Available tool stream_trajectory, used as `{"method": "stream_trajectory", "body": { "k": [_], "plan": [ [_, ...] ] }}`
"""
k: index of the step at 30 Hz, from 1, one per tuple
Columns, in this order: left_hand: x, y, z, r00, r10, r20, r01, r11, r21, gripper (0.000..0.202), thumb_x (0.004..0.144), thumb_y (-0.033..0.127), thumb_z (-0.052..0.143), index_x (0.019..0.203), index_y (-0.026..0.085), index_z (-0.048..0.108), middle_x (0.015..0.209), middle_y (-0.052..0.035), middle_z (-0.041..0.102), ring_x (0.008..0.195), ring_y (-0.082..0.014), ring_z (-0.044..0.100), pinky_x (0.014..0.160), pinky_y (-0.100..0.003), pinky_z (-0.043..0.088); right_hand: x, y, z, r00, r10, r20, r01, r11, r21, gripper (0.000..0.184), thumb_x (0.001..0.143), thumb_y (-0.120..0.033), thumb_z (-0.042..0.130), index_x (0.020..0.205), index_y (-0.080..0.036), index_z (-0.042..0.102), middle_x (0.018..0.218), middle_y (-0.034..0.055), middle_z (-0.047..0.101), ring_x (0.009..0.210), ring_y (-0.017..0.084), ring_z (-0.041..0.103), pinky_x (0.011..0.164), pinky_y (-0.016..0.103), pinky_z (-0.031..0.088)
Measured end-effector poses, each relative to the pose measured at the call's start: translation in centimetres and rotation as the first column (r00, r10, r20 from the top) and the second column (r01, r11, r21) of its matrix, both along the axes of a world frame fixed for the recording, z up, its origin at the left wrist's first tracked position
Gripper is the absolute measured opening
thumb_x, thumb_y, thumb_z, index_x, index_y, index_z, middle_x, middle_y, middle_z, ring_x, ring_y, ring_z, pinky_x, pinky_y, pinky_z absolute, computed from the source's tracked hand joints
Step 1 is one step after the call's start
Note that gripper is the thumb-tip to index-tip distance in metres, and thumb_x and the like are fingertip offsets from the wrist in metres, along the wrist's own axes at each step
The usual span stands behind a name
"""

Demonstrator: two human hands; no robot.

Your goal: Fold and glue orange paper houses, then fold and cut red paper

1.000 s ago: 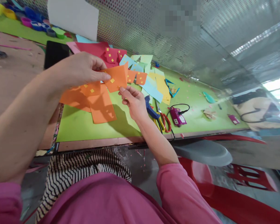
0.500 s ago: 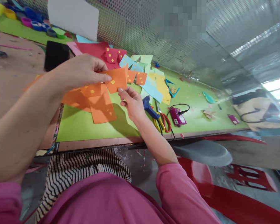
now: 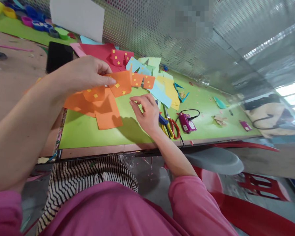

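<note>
My left hand [image 3: 88, 72] pinches a folded orange paper piece [image 3: 120, 86] between thumb and fingers, above the table. Small yellow squares dot its face, one of them near the lower edge. To the right of the paper and apart from it is my right hand [image 3: 147, 113]. Its fingers are curved, with a slight gap between thumb and forefinger and nothing visible there. Under my left hand lie more orange papers [image 3: 109, 114]. Behind the held piece stand small orange pieces [image 3: 149, 82] with yellow squares. My right hand partly hides a blue glue gun [image 3: 163, 120].
Scissors [image 3: 174, 128] and a purple box with a cable [image 3: 186, 123] lie right of my hand on the green tabletop [image 3: 88, 134]. Red folded pieces [image 3: 118, 58], blue and yellow papers stand behind. A black phone-like slab [image 3: 59, 56] is at left; a mesh panel [image 3: 142, 26] rises behind.
My right hand has let go of the orange paper's lower edge and moved right and down. A yellow square now shows where its fingertips were. The left hand has barely moved.
</note>
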State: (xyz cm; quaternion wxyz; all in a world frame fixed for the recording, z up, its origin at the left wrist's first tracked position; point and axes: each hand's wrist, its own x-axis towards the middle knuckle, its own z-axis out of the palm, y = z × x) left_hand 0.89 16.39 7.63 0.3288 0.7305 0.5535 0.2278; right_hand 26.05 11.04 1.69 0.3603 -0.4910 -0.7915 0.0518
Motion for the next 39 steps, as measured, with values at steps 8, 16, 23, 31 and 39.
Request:
{"method": "stream_trajectory", "body": {
  "k": [8,16,23,31,39],
  "plan": [
    [0.3,0.2,-0.2,0.999,-0.033,-0.034,0.031,0.999,-0.036,0.034,0.088,0.044,0.069,0.1,0.012,0.074,0.07,0.0041,0.059,0.067,-0.0093,0.046,0.072,-0.027,0.033,1.4,0.9,-1.0,0.847,-0.114,0.519,-0.117,0.913,0.391,0.034,0.105,-0.019,0.056,0.127,-0.039,0.072,0.092,0.0024,0.058,0.083,0.015,0.052,0.078,0.031,0.048],
    [0.4,0.8,-1.1,0.997,-0.076,0.006,0.076,0.995,-0.061,0.032,0.086,0.043,0.073,0.097,0.013,0.073,0.071,0.0031,0.063,0.065,-0.0095,0.048,0.067,-0.027,0.032,1.1,1.3,-1.0,0.841,-0.156,0.518,-0.211,0.786,0.581,0.025,0.106,-0.022,0.058,0.114,-0.036,0.076,0.09,0.0006,0.061,0.084,0.014,0.053,0.078,0.03,0.046],
    [0.6,0.8,-0.8,0.997,-0.076,0.016,0.077,0.994,-0.072,0.026,0.085,0.04,0.073,0.092,0.016,0.073,0.069,0.0032,0.062,0.063,-0.01,0.049,0.063,-0.028,0.031,1.0,1.3,-0.5,0.824,-0.156,0.544,-0.2,0.819,0.538,0.02,0.106,-0.026,0.057,0.102,-0.031,0.075,0.089,0.0006,0.063,0.083,0.014,0.053,0.077,0.031,0.042],
    [0.6,1.0,-1.2,0.995,-0.093,0.036,0.096,0.991,-0.09,0.03,0.082,0.046,0.072,0.091,0.017,0.072,0.072,0.0018,0.064,0.064,-0.0111,0.051,0.064,-0.028,0.033,1.0,1.4,-0.4,0.819,-0.134,0.558,-0.217,0.827,0.518,0.018,0.107,-0.029,0.057,0.108,-0.03,0.075,0.091,0.0014,0.065,0.083,0.015,0.054,0.077,0.032,0.043],
    [0.7,0.8,-1.4,0.994,-0.083,0.071,0.091,0.989,-0.118,0.038,0.08,0.052,0.071,0.096,0.018,0.074,0.076,-0.0011,0.064,0.076,-0.018,0.056,0.071,-0.031,0.038,1.2,1.4,-0.1,0.868,-0.045,0.495,-0.139,0.934,0.329,0.024,0.108,-0.032,0.053,0.106,-0.032,0.076,0.094,0.0039,0.066,0.087,0.018,0.058,0.082,0.038,0.047]
  ]
}}
